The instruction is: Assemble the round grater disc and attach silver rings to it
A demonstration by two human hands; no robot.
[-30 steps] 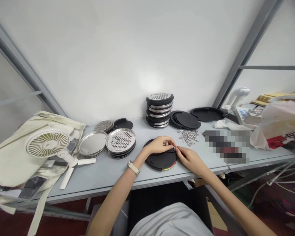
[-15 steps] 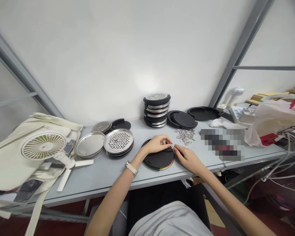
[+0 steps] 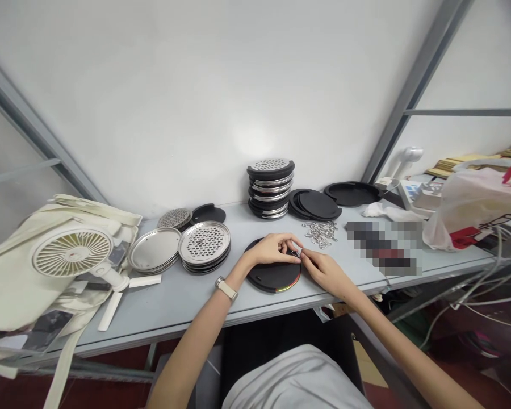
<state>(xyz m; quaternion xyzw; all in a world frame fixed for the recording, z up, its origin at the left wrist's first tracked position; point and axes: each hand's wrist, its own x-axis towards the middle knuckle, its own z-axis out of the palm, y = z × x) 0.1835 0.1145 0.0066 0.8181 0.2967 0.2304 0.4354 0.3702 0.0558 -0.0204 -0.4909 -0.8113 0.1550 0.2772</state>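
"So where are the hands?"

"Both meet over the black disc (image 3: 276, 279), at its edge on the person's right. The left hand (image 3: 275, 249) lies across the far part of it, fingers curled and thumb reaching toward the rim. The right hand (image 3: 323, 270) comes in from the other side, just beyond that rim."

"What do they have hold of?"

"A small metal piece (image 3: 295, 254) shows at the fingertips. The right hand has thumb and forefinger pinched together on it. The left hand is partly closed around the same spot, but whether it grips the piece cannot be told."

"And the disc itself?"

"Flat on the grey table (image 3: 174, 301), near the front edge, with a red and yellow strip along its near right rim."

"What lies about it?"

"Beyond the right hand, a loose pile of metal clips (image 3: 321, 233). Behind that, flat black discs (image 3: 317, 205), and a tall stack (image 3: 270, 190) of black and silver rounds to their left."

"And on the left side?"

"A pile of perforated metal discs (image 3: 204, 244), plain metal discs (image 3: 153, 250) beside it, then a white fan (image 3: 72, 251). A pale watch (image 3: 226, 288) sits on the left wrist."
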